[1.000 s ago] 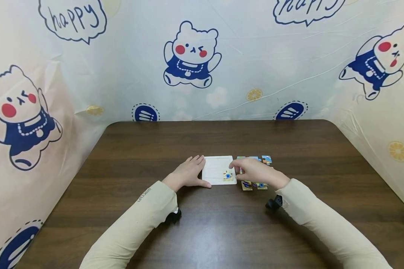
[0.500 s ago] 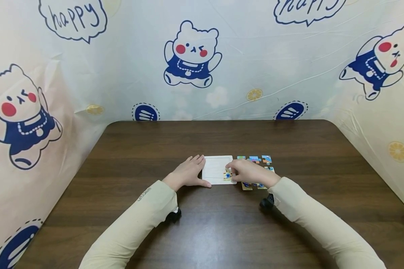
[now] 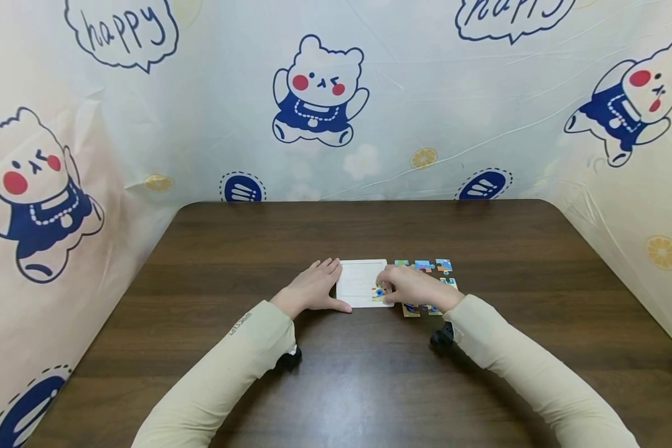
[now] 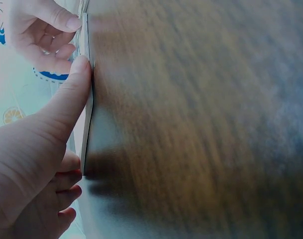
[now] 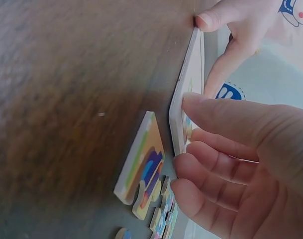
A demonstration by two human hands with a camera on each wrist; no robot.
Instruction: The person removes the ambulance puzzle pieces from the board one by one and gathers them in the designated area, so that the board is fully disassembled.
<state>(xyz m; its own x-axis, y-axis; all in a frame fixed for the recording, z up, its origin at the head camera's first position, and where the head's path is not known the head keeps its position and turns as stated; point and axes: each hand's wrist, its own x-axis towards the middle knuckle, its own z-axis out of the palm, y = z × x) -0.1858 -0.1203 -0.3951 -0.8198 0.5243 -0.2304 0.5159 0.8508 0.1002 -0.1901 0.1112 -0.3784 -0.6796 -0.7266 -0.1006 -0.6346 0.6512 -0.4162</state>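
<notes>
A white rectangular puzzle tray (image 3: 355, 281) lies on the table with one colourful puzzle piece (image 3: 378, 292) in its near right part. My left hand (image 3: 315, 287) rests against the tray's left side, fingers extended along that edge and thumb at the near left corner. From the right, my right hand (image 3: 417, 287) reaches over the tray edge. Its thumb and bent index finger close in on the piece from two sides; in the right wrist view a strip of the piece (image 5: 188, 123) shows between thumb (image 5: 196, 103) and index finger, the rest hidden by the hand.
Several loose jigsaw pieces (image 3: 443, 266) lie right of the tray, partly under my right hand. One piece with a purple print (image 5: 150, 169) lies closest in the right wrist view. The dark wooden table (image 3: 336, 373) meets a printed backdrop (image 3: 336, 168) behind.
My right hand has shifted slightly left and lower, its fingertips now around the piece in the tray. More loose pieces show beside it. The left hand and tray have stayed put.
</notes>
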